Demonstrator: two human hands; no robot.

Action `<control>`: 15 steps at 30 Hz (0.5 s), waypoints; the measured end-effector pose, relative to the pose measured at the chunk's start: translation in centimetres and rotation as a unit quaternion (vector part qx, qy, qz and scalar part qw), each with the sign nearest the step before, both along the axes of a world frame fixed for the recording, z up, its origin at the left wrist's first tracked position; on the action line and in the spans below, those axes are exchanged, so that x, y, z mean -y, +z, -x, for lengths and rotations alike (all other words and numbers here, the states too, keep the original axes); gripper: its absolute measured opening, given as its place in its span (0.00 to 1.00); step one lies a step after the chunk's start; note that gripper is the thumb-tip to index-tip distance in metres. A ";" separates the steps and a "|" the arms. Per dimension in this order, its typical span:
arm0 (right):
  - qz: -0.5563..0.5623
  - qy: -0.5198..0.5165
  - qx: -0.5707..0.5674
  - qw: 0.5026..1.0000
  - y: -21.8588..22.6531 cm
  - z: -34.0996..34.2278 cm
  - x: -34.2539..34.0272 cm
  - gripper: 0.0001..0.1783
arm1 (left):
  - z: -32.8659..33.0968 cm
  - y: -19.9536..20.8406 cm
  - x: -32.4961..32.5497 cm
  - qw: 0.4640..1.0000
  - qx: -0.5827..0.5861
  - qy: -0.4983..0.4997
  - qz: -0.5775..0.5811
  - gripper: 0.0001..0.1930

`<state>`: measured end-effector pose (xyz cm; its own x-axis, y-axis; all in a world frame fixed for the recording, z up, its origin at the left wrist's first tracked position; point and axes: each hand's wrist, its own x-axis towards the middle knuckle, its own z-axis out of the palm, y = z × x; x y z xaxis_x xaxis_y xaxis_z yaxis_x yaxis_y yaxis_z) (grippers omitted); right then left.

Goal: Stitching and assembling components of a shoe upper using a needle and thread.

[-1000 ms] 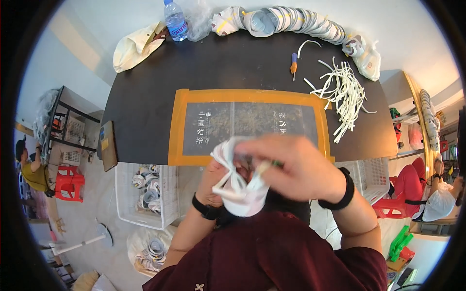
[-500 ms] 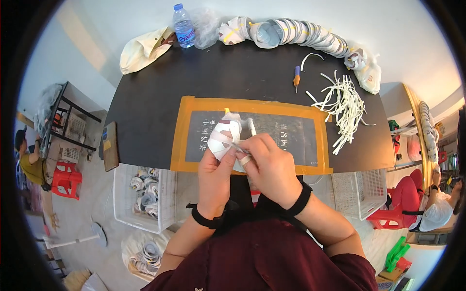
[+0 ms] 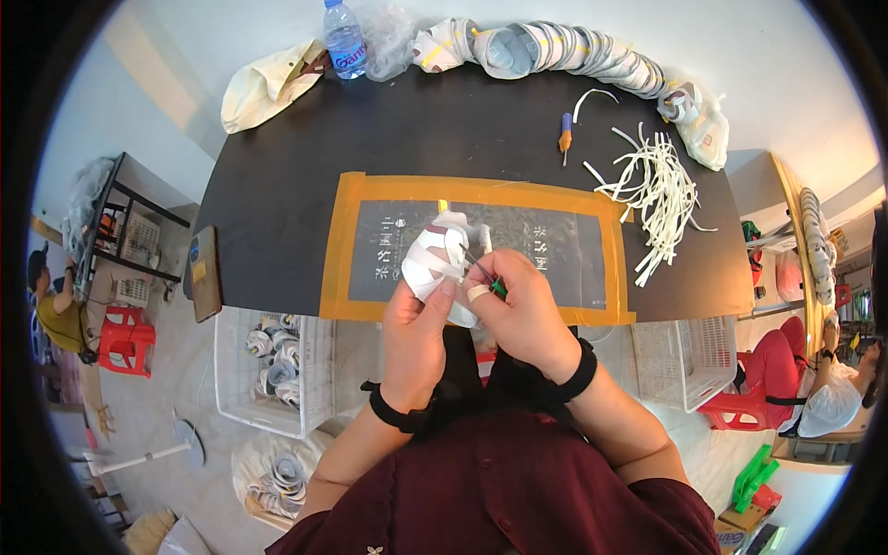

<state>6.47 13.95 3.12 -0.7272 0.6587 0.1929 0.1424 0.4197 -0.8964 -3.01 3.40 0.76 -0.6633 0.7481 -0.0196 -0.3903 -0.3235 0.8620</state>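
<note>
My left hand (image 3: 413, 338) is closed round the near-left side of a small white and brown shoe upper (image 3: 428, 264) with a yellow tab at its top. The upper is held above the panel on the table's near part. At its right side, my right hand (image 3: 527, 314) grips a thin metal hook-like tool with a green handle (image 3: 499, 288). The tool's shaft points up and left toward the upper's strap; whether its tip passes through the material cannot be made out. My right fingers partly hide the handle.
A dark panel edged with orange tape (image 3: 606, 264) lies on the black table (image 3: 287, 185). White strips (image 3: 652, 190) and another tool (image 3: 565, 139) lie to the right. Stacked uppers (image 3: 564, 51), a bottle (image 3: 344, 42) and a cloth hat (image 3: 264, 88) line the back; a phone (image 3: 205, 277) sits left.
My right hand has drawn slightly right, and the tool's shaft and green handle now show. The left hand keeps its hold on the shoe upper. The whole view has shifted a little.
</note>
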 end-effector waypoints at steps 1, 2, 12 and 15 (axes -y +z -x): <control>0.001 0.000 0.001 1.000 0.0 -0.1 -0.1 0.05 | 0.0 -0.1 0.0 1.000 0.001 0.000 0.001 0.18; 0.035 0.012 0.003 0.999 0.2 -0.2 -0.3 0.05 | 0.0 -0.2 0.0 1.000 0.030 -0.005 -0.006 0.18; 0.242 0.007 -0.019 0.970 -0.3 -0.1 -0.3 0.05 | 0.4 -0.7 -0.3 0.997 0.081 0.004 -0.015 0.18; 0.201 0.005 -0.012 0.980 -0.6 0.0 -0.2 0.06 | 0.3 -1.0 0.0 0.996 0.086 -0.007 -0.031 0.18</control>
<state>6.50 14.11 2.52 -0.7321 0.6782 -0.0638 0.1180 0.0341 -0.9924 -3.33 3.39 -0.28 -0.6428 0.7612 -0.0857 -0.5357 -0.3668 0.7605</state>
